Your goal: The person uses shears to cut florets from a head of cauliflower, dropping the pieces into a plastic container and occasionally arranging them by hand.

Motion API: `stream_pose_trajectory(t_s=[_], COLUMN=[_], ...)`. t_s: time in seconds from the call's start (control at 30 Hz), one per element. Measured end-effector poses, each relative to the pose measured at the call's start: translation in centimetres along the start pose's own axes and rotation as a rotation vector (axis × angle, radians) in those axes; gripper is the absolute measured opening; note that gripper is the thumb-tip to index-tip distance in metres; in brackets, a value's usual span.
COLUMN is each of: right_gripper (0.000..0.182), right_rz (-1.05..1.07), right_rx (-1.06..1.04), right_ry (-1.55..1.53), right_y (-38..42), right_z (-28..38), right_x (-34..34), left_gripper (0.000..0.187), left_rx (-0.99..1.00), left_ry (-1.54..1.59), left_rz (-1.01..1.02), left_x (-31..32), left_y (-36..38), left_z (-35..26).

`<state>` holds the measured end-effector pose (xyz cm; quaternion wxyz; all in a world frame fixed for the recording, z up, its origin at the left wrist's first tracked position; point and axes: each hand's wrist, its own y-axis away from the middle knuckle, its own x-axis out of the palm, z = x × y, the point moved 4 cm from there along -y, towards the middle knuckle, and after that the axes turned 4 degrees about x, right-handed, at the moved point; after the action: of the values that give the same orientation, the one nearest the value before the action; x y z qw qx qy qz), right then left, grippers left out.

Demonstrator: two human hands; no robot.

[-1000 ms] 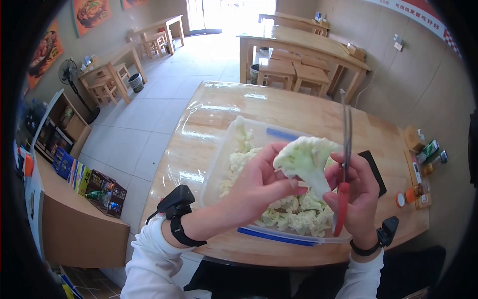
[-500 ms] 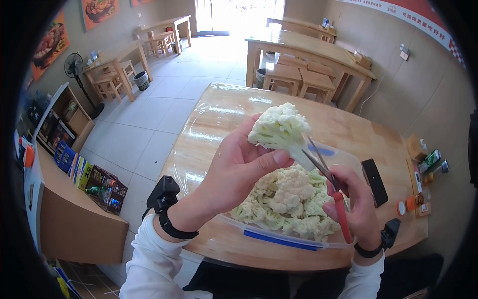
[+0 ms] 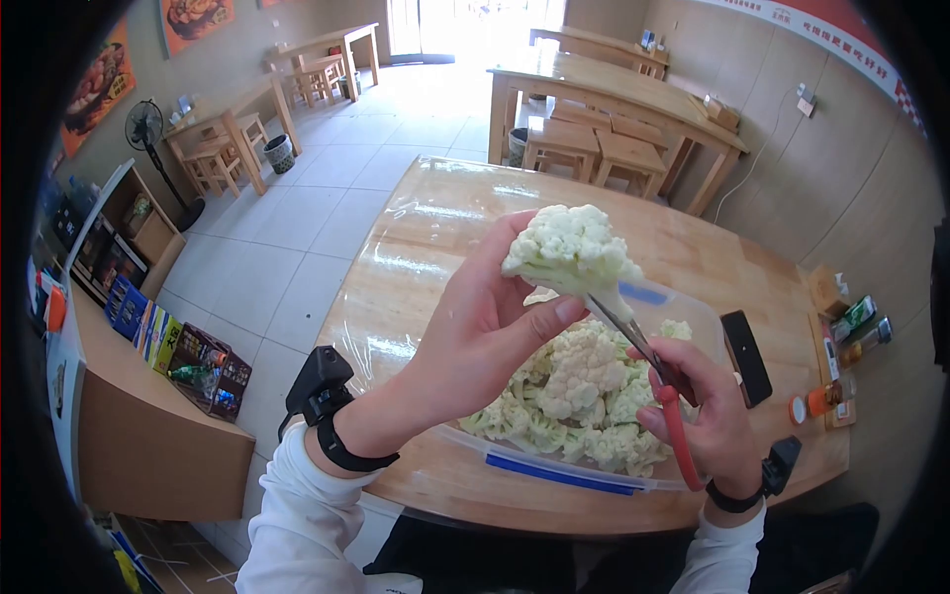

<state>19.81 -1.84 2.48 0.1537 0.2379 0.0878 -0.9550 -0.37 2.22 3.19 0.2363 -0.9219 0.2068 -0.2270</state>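
My left hand holds a white cauliflower piece above the container, thumb and fingers closed round its lower left side. My right hand grips red-handled scissors, whose metal blades point up and left and meet the underside of the piece at its stem. Below both hands, a clear plastic container with blue clips stands on the wooden table, heaped with cut cauliflower. Part of the stem is hidden behind the blades.
A black phone lies right of the container. Bottles and a tissue box stand along the right wall. On the left is a brown cabinet. Beyond are tables with stools and a fan.
The cauliflower piece has turned and shifted slightly right in my left hand. The scissor blades have come closer together and now lie against its underside.
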Motion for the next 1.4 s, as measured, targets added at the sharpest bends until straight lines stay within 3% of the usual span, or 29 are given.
stream_pose_trajectory(t_s=[0.23, 0.4, 0.7, 1.07, 1.2, 1.33, 1.4], right_gripper=[0.046, 0.043, 0.040, 0.032, 0.027, 0.026, 0.031], right_rz=[0.006, 0.065, 0.028, 0.006, -0.029, -0.062, -0.236], right_rx=[0.004, 0.147, 0.079, 0.082, 0.085, 0.165, 0.181], right_ry=[-0.009, -0.087, -0.043, 0.045, 0.169, 0.238, -0.183], right_y=[0.2, 0.5, 0.4, 0.5, 0.4, 0.5, 0.4], right_z=[0.0, 0.8, 0.8, 1.1, 1.0, 0.8, 0.9], right_x=[0.2, 0.5, 0.9, 0.9, 0.6, -0.3, -0.7], left_gripper=[0.049, 0.048, 0.051, 0.052, 0.050, 0.047, 0.047], left_rx=[-0.012, -0.071, -0.064, -0.271, -0.269, -0.137, -0.125], left_ry=[-0.026, 0.018, 0.043, 0.089, 0.101, 0.005, -0.015], left_rz=[0.033, 0.032, 0.059, 0.042, 0.009, -0.060, -0.066], left_x=[-0.6, -0.7, -0.3, -0.1, -0.4, -1.0, -0.5], left_y=[-0.2, -0.2, -0.1, 0.0, -0.1, -0.2, -0.1], left_z=[-0.3, -0.4, 0.3, 0.3, 1.0, 0.8, 0.8])
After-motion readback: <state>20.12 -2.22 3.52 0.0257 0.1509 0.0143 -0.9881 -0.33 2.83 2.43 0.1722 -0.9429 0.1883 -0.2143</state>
